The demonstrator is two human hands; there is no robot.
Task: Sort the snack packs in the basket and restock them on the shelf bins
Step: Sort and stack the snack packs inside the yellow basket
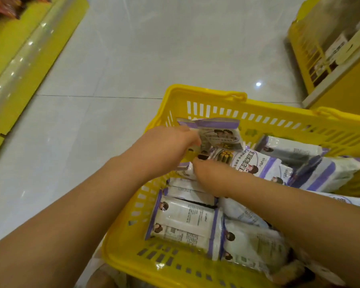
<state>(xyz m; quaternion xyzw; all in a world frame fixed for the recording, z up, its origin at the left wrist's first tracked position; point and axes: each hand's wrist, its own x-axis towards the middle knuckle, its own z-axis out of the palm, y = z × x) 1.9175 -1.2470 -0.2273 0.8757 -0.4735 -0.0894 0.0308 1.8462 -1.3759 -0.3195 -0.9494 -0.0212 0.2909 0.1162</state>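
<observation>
A yellow plastic basket [216,96] sits on the floor, filled with several white-and-purple snack packs [187,221]. My left hand [164,148] grips an upright bunch of packs [218,134] at the basket's far left corner. My right hand [208,173] reaches in just below it, fingers curled round the end of another pack [185,170] lying near the left wall. More packs lie flat toward the right side [328,173].
A yellow shelf base [19,59] with a clear front strip runs along the left. Another yellow shelf unit [330,59] holding boxed goods stands at the upper right. Pale floor tiles [154,48] lie between them.
</observation>
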